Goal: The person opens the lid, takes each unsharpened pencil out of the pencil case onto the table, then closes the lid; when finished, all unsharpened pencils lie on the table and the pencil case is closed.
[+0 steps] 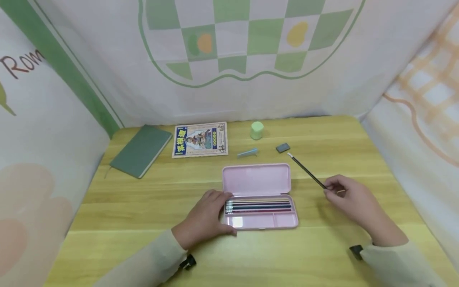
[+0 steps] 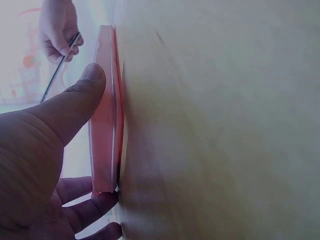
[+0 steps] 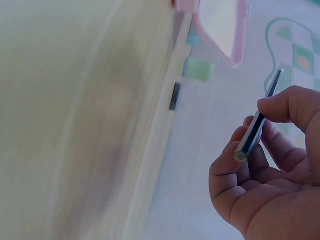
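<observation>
Black and slim, the pencil was pinched in the right hand, raised above the table to the right of the open pink case. Its long axis slanted, pale end pointing away and leftward, towards a small grey block. The left hand, well apart, gripped the case's left end. Yellow Chinese characters topped the booklet; the wall cloth read "Rom".
</observation>
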A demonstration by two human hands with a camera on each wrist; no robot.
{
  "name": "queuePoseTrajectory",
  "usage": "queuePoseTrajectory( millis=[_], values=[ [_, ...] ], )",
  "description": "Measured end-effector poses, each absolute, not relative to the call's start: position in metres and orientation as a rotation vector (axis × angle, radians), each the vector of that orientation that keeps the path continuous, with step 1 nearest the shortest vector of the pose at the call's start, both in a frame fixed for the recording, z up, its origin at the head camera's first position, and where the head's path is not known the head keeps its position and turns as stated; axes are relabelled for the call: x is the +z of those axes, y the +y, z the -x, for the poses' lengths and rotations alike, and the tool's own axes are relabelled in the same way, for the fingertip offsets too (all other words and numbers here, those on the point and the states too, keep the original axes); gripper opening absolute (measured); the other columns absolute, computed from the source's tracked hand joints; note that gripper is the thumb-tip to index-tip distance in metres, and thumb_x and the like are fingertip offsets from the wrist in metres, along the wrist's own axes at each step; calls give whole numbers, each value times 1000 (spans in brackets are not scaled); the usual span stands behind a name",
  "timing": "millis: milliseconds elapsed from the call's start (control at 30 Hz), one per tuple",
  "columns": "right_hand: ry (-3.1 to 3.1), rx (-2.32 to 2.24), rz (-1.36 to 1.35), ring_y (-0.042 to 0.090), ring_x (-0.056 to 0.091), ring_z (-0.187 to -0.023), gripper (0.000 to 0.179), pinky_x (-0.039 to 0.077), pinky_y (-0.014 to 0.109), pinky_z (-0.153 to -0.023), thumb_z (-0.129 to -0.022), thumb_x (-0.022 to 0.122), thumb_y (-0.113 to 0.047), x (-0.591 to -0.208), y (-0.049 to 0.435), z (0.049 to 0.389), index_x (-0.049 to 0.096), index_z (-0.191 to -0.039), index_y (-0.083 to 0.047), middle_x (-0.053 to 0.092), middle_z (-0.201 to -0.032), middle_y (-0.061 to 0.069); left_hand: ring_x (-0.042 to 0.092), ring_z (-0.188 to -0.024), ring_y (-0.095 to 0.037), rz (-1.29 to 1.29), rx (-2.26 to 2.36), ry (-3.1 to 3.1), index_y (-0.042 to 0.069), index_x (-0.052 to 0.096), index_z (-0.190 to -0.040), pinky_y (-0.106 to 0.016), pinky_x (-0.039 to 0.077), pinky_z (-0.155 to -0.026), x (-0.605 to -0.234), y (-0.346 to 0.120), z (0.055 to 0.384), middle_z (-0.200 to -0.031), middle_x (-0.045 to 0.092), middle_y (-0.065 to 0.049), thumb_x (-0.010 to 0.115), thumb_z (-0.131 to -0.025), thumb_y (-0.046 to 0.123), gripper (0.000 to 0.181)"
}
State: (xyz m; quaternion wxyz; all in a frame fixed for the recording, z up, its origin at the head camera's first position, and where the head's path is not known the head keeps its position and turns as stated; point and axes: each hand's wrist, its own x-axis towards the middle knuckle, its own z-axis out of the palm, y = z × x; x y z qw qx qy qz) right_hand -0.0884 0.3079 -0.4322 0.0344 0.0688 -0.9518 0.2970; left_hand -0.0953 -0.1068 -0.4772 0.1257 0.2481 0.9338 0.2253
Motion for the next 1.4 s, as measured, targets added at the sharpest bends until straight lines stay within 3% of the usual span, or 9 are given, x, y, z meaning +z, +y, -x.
queuePoseTrajectory(
  millis=[100,167,333,500,733,1400],
  values=[
    [-2937,910,-167,6,65,-84,17,54,15,-69,-93,75,-10,-436,318,87,70,-108,-5,73,-97,5,43,-139,-24,-720,653,2722,14,41,-159,-41,34,-122,-477,-107,95,-151,53,-4,88,-67,67,116],
    [-2949,891,-136,15,68,-86,18,53,16,-68,-93,75,-11,-439,323,87,70,-108,-5,73,-98,6,43,-139,-24,-713,656,2719,14,41,-159,-41,34,-122,-476,-107,95,-151,52,-4,88,-67,67,117],
    [-3015,857,-47,32,69,-92,21,52,28,-71,-96,73,-17,-449,339,93,69,-112,-4,73,-100,10,41,-141,-24,-698,655,2710,15,41,-159,-42,33,-122,-475,-106,94,-152,52,-4,87,-67,68,117],
    [-3089,868,4,29,67,-92,26,55,33,-72,-98,70,-21,-455,352,101,68,-114,-1,72,-102,13,41,-141,-25,-698,658,2711,15,40,-159,-43,33,-122,-476,-106,94,-152,52,-4,87,-66,69,117],
    [-3164,863,3,38,65,-97,28,53,59,-84,-99,67,-19,-458,360,110,67,-116,3,71,-105,17,41,-141,-25,-703,659,2707,15,41,-159,-42,32,-123,-479,-107,94,-151,52,-4,86,-67,69,115],
    [-3233,835,72,40,64,-98,30,51,61,-84,-97,68,-22,-459,367,113,67,-113,4,70,-105,19,43,-140,-24,-731,640,2719,15,40,-159,-41,32,-122,-479,-108,96,-152,52,-4,86,-68,70,116]
  ],
)
